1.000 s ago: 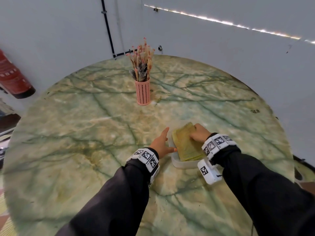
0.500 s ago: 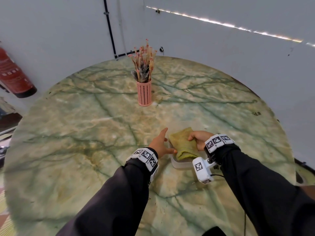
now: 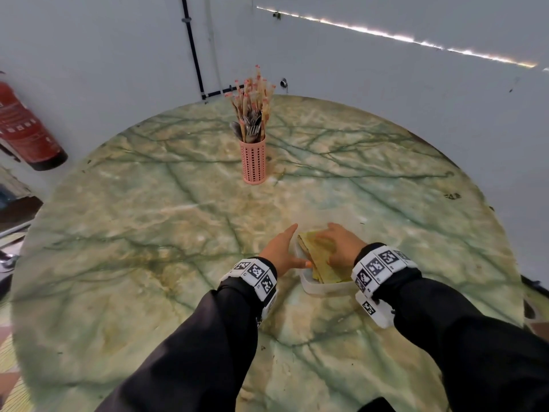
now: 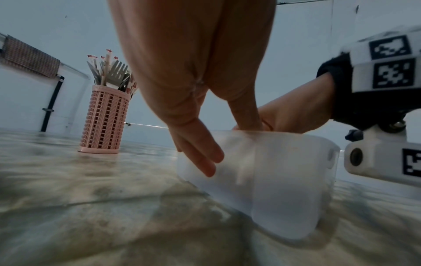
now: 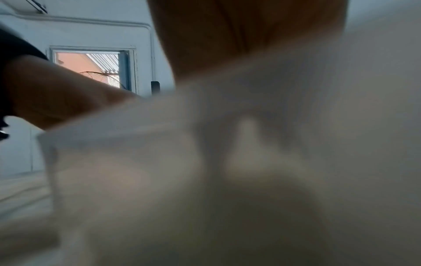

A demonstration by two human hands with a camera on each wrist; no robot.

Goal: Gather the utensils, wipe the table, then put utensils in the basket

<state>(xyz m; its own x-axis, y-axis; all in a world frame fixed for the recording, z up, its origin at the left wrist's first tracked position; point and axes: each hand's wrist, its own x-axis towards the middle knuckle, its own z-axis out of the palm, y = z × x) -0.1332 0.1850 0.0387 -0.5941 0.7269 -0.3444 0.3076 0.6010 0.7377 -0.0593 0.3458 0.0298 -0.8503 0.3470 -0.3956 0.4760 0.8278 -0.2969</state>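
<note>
The basket, a pink perforated cylinder, is standing upright toward the far edge of the tabletop, packed with utensils: chopsticks with red-marked tips, forks and spoons, whose lower halves are hidden behind its wall. Nearer the person, toward the tabletop's near right edge, a folded yellow-green cloth is lying in a translucent white tub; the tub's far rim is covered by cloth and hand, and the right wrist view is showing it only as a pale blur. The right hand is pressing flat on the cloth, fingers spread and fairly straight. The left hand is resting against the tub's left wall, fingers extended and thumb lying at the rim, gripping nothing. Both forearms are wearing black sleeves and marker bands.
</note>
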